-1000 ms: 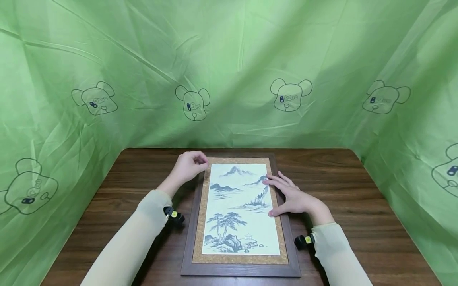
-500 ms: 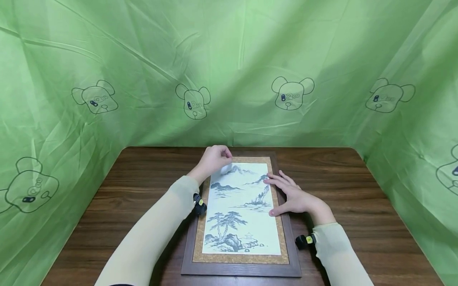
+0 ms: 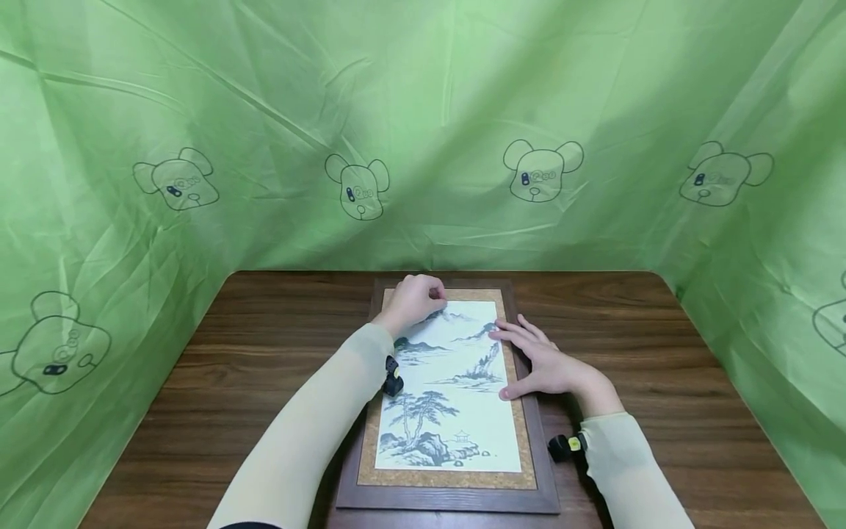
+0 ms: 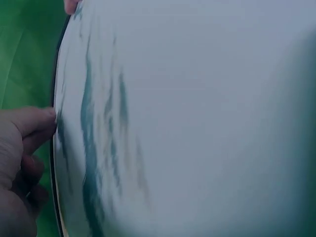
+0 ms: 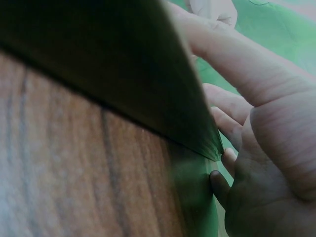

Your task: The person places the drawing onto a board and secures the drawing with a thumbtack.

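Note:
A framed ink landscape picture (image 3: 456, 411) in a dark wooden frame (image 3: 449, 501) lies flat on the brown table (image 3: 251, 345). My left hand (image 3: 418, 297) sits at the picture's top left with its fingers curled, and I see nothing held in it. In the left wrist view those curled fingers (image 4: 19, 163) are beside the blurred picture surface (image 4: 197, 123). My right hand (image 3: 542, 364) lies flat on the frame's right side, fingers straight and spread. The right wrist view shows that hand (image 5: 261, 123) against the dark frame edge (image 5: 123, 64).
Green cloth (image 3: 423, 110) printed with bear heads hangs round the table on three sides. Bare wood lies to the left and right (image 3: 661, 353) of the frame. A small black and yellow camera sits on each wrist (image 3: 393, 378).
My left hand has moved right, from beside the frame's top left corner onto the top of the picture. The right hand has stayed flat on the frame.

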